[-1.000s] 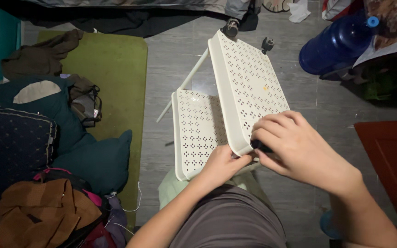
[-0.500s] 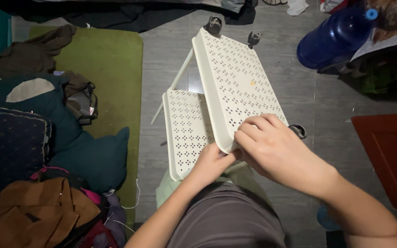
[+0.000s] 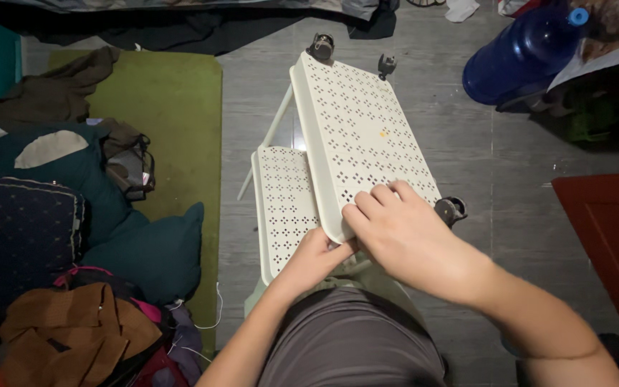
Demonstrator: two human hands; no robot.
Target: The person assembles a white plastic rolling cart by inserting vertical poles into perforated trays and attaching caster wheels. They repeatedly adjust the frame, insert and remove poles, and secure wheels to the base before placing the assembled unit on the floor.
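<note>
On the grey floor (image 3: 481, 165), directly before the seated person: one cream perforated shelf unit, lying over on its side.

Upper shelf panel (image 3: 360, 136): cream, rectangular, punched with small clustered holes, tilted and facing up. Black castor wheels at its corners: one at the far left corner (image 3: 321, 46), one at the far right (image 3: 386, 66), one at the near right (image 3: 451, 210).

Lower shelf panel (image 3: 284, 201): same pattern, sits below and left of the upper panel, joined to it by a thin cream post (image 3: 266, 143).

Right hand (image 3: 402, 233): laid flat, fingers spread loosely over the near corner of the upper panel, pressing on it rather than closed round anything.

Left hand (image 3: 314, 258): curled under the near edge where the two panels meet; its grip is partly hidden, so what the fingers close on cannot be told.

Surroundings: green mat (image 3: 173, 129) to the left; teal cushions (image 3: 145, 251) and heaped clothing (image 3: 66, 330) beside it; large blue water bottle (image 3: 517, 54) at far right; red panel (image 3: 610, 236) at the right edge.
</note>
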